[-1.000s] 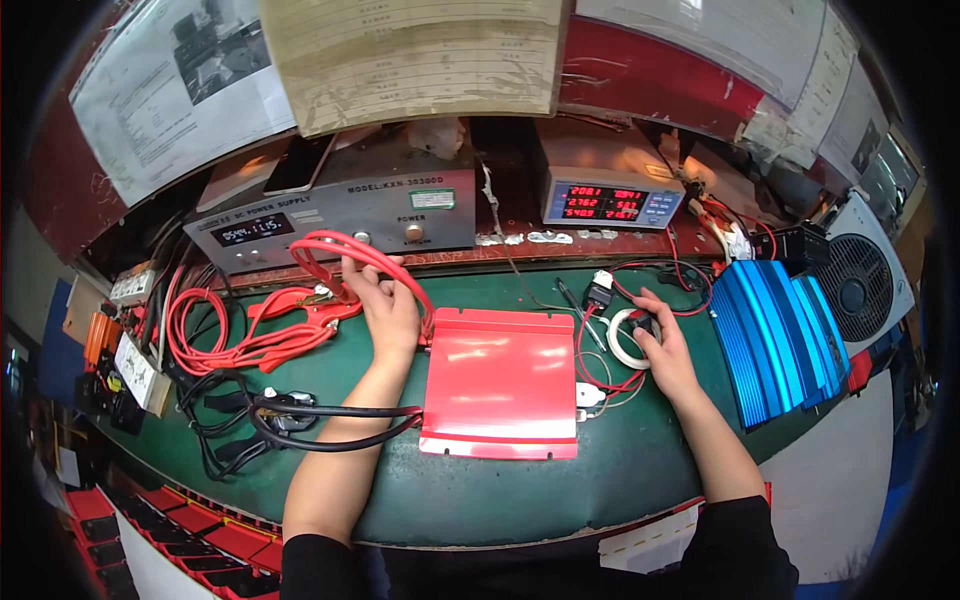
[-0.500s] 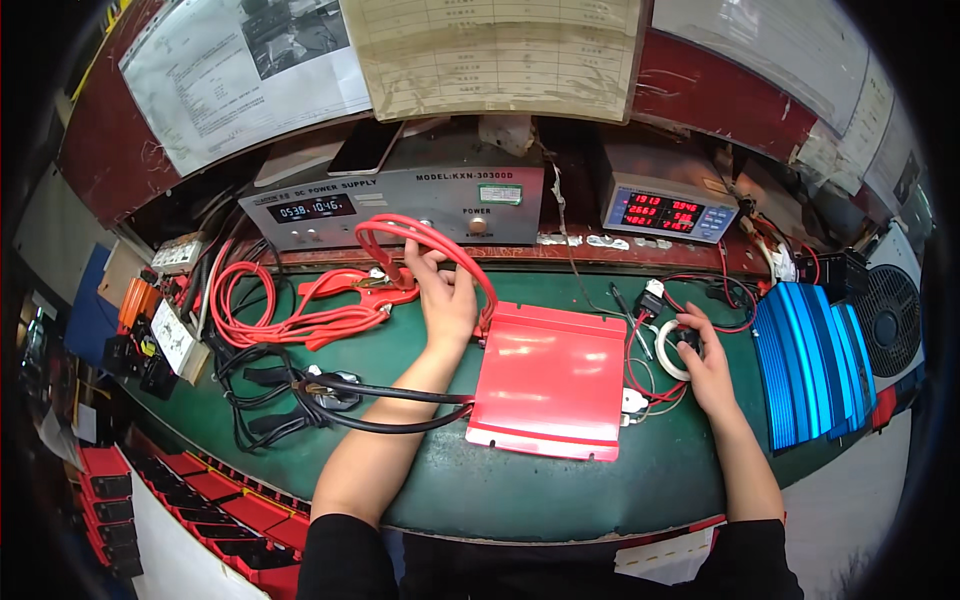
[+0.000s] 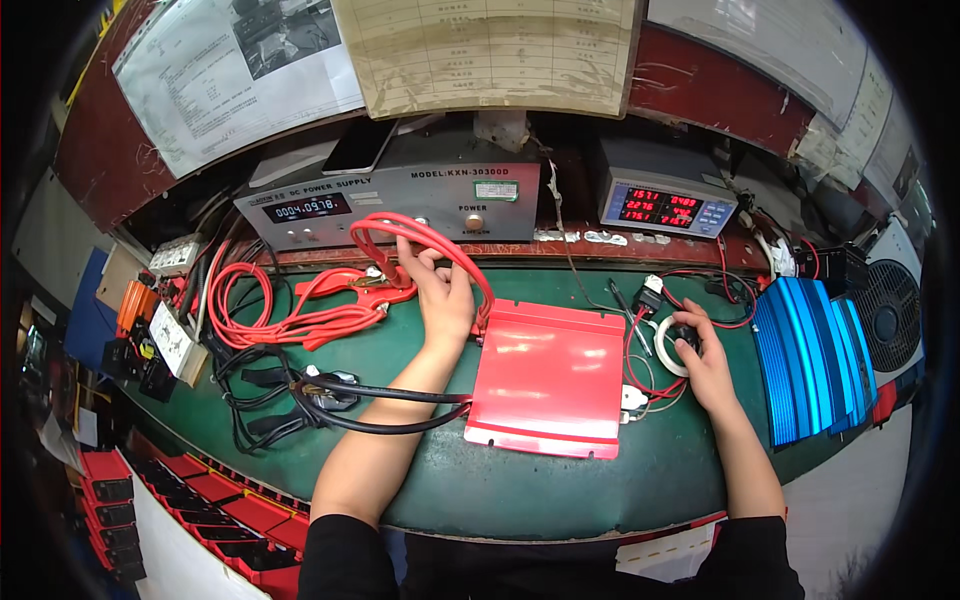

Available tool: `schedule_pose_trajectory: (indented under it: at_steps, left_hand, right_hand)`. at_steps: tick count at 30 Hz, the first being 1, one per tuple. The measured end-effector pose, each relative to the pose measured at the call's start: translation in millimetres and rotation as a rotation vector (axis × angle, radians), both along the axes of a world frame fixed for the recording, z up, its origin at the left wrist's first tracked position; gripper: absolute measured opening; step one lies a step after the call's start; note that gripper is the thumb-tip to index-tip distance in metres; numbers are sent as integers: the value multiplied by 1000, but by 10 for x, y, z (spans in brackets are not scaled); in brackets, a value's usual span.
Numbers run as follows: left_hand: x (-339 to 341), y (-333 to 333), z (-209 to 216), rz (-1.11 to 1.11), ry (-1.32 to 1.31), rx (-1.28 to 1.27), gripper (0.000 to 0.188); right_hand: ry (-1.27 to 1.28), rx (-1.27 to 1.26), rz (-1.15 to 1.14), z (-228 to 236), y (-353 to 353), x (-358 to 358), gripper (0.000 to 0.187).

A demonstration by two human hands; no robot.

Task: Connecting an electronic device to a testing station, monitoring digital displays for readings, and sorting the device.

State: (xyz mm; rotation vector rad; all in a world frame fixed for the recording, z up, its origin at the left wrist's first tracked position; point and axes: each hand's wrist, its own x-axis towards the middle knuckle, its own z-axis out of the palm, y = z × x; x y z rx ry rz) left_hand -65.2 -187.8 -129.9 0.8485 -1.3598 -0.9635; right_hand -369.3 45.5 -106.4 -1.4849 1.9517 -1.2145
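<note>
Under the arch of a thick red cable point(image 3: 440, 240), my left hand point(image 3: 444, 300) has its fingers bent round the cable's end, beside the jaws of a red clamp point(image 3: 365, 290); the exact grip is partly hidden. The cable runs to a glossy red metal box point(image 3: 550, 375) lying flat in front of me. From its left side, black cables point(image 3: 390, 392) pass over my left forearm to black clamps point(image 3: 325, 392). Right of the box, my right hand point(image 3: 705, 360) curls its fingers round a white ring point(image 3: 667, 346) with a dark middle, lying close to thin red wires point(image 3: 630, 365).
A grey power supply point(image 3: 395, 205) and a smaller meter point(image 3: 665, 210) with red digits stand behind the green bench top point(image 3: 500, 495). Finned blue housings point(image 3: 805, 360) sit at the right, near a fan point(image 3: 888, 312). Coiled red cable point(image 3: 240, 310) lies at left; red-and-black parts point(image 3: 230, 510) fill the lower left.
The digits on the power supply and on the meter have changed. Both hands stay where they were, and the whole view has shifted slightly.
</note>
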Motion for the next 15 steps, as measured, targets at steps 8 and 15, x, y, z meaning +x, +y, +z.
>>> schedule_pose_trajectory:
  at_steps: [8, 15]
  left_hand:
    - [-7, -6, 38, -7, -33, 35, 73]
    - [0, -25, 14, -27, 29, 39, 74]
  right_hand:
    - [-4, -9, -5, -10, 6, 5, 38]
    - [11, -12, 9, -18, 9, 1, 38]
